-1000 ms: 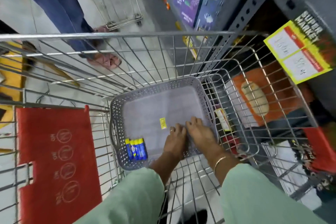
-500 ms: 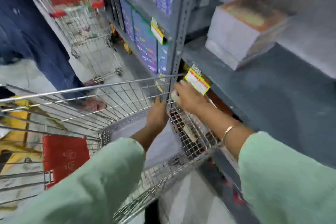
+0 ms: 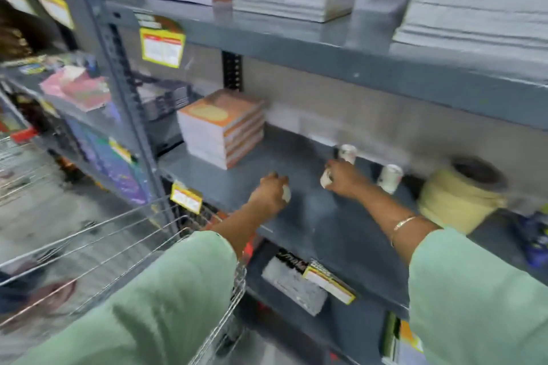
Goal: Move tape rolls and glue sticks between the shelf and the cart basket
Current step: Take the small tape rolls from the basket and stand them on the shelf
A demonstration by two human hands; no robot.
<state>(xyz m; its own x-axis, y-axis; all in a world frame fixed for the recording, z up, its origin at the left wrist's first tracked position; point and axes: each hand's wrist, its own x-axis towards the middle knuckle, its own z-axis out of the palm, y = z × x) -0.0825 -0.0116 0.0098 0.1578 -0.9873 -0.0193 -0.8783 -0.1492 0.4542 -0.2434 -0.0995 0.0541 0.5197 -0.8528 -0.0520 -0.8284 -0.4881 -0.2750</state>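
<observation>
- Glue sticks: your right hand [image 3: 344, 180] is clenched round a small white one [image 3: 325, 180], and your left hand [image 3: 268, 194] is closed on another white piece [image 3: 286, 193], too blurred to name for certain. Both grips are full, as best the frame shows.
- A second ago both hands were down in the grey tray inside the cart; half a second ago they were crossing the cart's rim. Now they hover low over the middle shelf [image 3: 296, 210], so you have carried stock out of the basket and across to the shelf.
- Just beyond your right hand two more white sticks [image 3: 390, 178] stand upright near the back wall, and a yellow tape roll [image 3: 458, 198] sits further right.
- A stack of books [image 3: 222, 127] lies to the left, well apart from your hands.
- The cart [image 3: 124, 234] is below your left sleeve; its basket is out of view.
- I judge the next step is setting both pieces down beside the standing sticks; watch you don't knock those over.
</observation>
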